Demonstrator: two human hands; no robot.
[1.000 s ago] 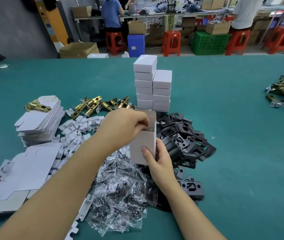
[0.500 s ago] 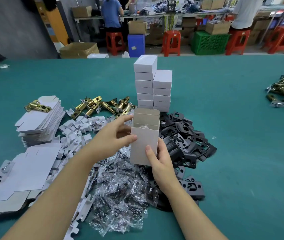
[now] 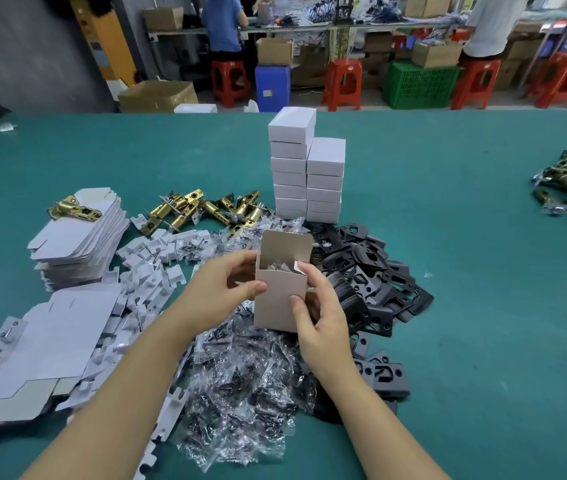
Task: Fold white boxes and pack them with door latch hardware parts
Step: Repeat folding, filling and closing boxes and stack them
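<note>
Box point(image 3: 280, 299) (top flap up, bagged parts inside) upright above the bag pile point(image 3: 240, 386), gripped by my left hand point(image 3: 221, 289) and right hand point(image 3: 320, 317), thumbs on its front.

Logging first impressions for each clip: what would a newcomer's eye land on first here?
Probably the open white box held upright at centre, the left hand and the right hand gripping its sides, with small bagged parts showing inside. Just behind it, two stacks of closed white boxes rise from the green table. A heap of black plates lies right of the hands.
</note>
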